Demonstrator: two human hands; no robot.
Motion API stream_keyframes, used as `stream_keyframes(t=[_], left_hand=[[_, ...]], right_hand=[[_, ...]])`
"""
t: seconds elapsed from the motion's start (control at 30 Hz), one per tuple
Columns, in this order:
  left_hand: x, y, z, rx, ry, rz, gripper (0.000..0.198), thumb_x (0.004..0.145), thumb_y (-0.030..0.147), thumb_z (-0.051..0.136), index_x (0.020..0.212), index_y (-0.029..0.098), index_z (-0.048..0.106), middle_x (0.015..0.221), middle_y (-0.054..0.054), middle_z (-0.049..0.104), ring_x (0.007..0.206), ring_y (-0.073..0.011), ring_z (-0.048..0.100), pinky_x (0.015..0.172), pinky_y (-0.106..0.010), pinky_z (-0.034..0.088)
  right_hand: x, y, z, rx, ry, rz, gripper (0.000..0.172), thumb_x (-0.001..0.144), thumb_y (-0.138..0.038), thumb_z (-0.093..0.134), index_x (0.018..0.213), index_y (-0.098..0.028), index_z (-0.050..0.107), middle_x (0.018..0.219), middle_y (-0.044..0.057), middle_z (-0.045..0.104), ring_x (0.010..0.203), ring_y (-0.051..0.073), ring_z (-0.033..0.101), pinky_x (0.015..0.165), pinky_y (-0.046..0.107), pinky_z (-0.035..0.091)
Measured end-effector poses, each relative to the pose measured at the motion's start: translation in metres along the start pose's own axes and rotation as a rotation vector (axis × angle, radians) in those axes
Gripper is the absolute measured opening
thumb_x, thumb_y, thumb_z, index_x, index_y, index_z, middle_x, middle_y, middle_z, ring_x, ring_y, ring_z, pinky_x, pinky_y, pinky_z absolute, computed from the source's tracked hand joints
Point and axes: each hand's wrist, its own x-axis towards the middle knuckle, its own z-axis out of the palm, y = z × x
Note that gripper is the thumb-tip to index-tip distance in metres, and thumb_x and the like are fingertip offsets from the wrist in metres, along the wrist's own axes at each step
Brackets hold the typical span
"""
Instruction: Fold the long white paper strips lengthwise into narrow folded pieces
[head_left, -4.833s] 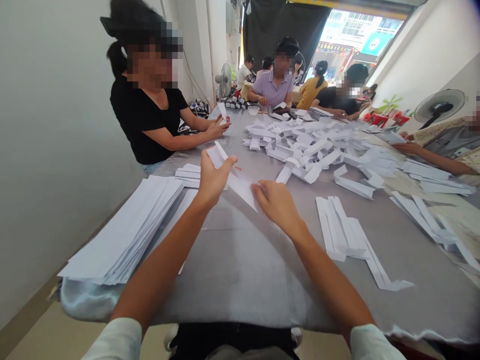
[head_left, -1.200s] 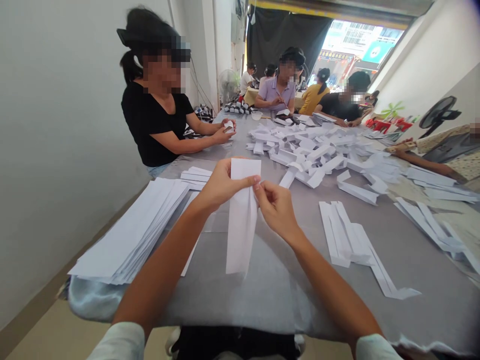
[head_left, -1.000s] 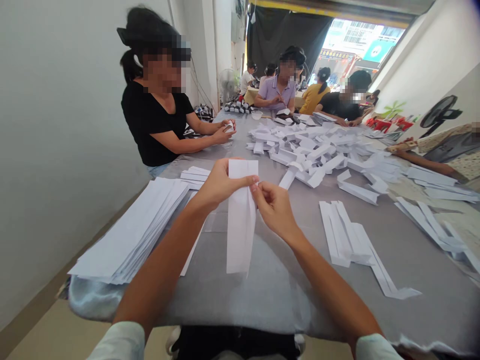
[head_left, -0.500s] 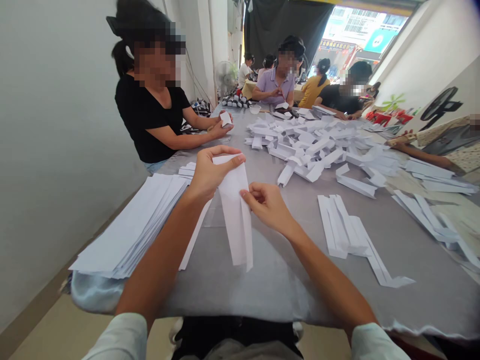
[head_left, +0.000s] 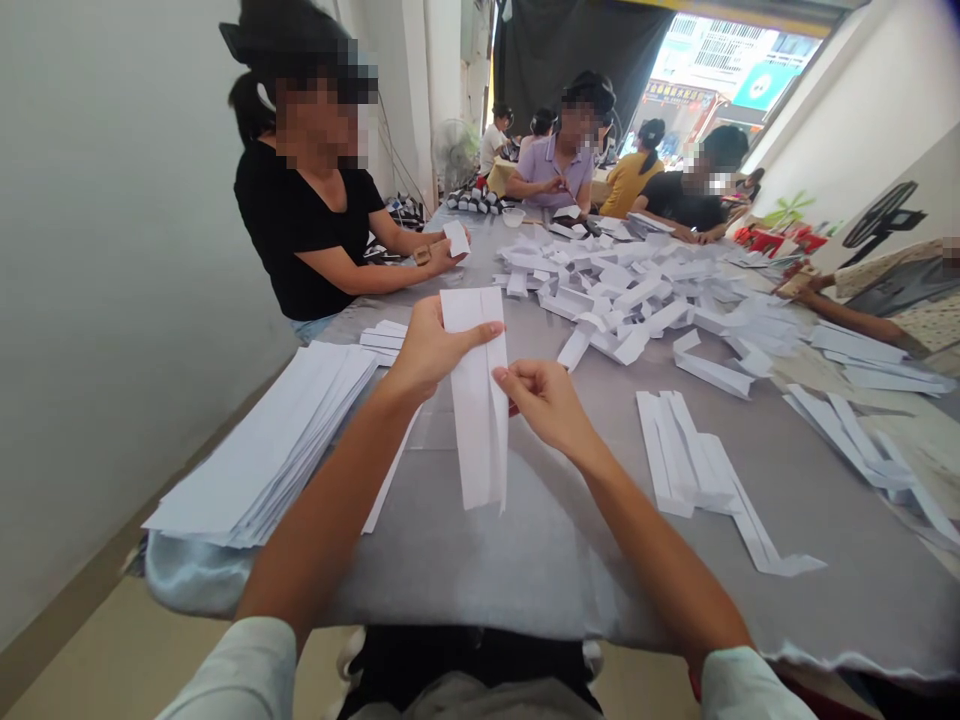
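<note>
A white folded paper strip [head_left: 474,430] hangs upright between my hands above the table, with a lengthwise crease near its right side. My left hand [head_left: 433,350] grips its upper part, thumb across the front and the other fingers hidden behind. On the right edge, my right hand [head_left: 541,402] pinches the paper between thumb and curled fingers. Left of my left forearm lies a thick stack of flat white sheets [head_left: 262,440]. Several folded strips [head_left: 686,455] rest on the table to the right of my right hand.
A grey cloth covers the table [head_left: 525,570]. A large heap of folded white paper pieces [head_left: 622,285] spreads across its far middle. At the left, a co-worker in black [head_left: 315,230] holds a small white piece. Other people sit along the far and right sides.
My left hand has turned the strip's top upward, so its front now faces me more fully. The left thumb lies further across it. My right hand stays at the right edge.
</note>
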Motion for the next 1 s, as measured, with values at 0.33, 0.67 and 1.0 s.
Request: stream_keyframes(t=[0.33,0.67,1.0], left_hand=[[0.000,-0.003,-0.008,0.128,-0.249,-0.070,0.038,0.066,0.037,0.097,0.093,0.017,0.078,0.096,-0.009,0.080,0.088,-0.0277,0.073,0.075,-0.036,0.058],[0.002,-0.004,-0.005,0.041,-0.036,-0.058,0.043,0.067,0.037,0.096,0.098,0.013,0.078,0.106,-0.012,0.081,0.093,-0.0291,0.075,0.076,-0.036,0.059],[0.003,-0.005,-0.007,0.077,-0.068,-0.075,0.039,0.064,0.033,0.096,0.093,0.014,0.077,0.102,-0.011,0.080,0.091,-0.0295,0.075,0.071,-0.035,0.058]], right_hand=[[0.003,0.007,-0.003,-0.075,0.103,-0.048,0.055,0.096,-0.071,0.067,0.073,-0.021,0.059,0.057,-0.003,0.051,0.054,0.013,0.047,0.057,0.029,0.049],[0.003,0.008,-0.003,-0.037,0.064,-0.022,0.060,0.097,-0.073,0.063,0.070,-0.020,0.060,0.058,-0.003,0.048,0.055,0.012,0.043,0.055,0.027,0.041],[0.005,0.011,-0.004,-0.001,0.071,0.007,0.056,0.096,-0.070,0.066,0.072,-0.019,0.063,0.059,-0.003,0.050,0.056,0.013,0.045,0.058,0.028,0.045]])
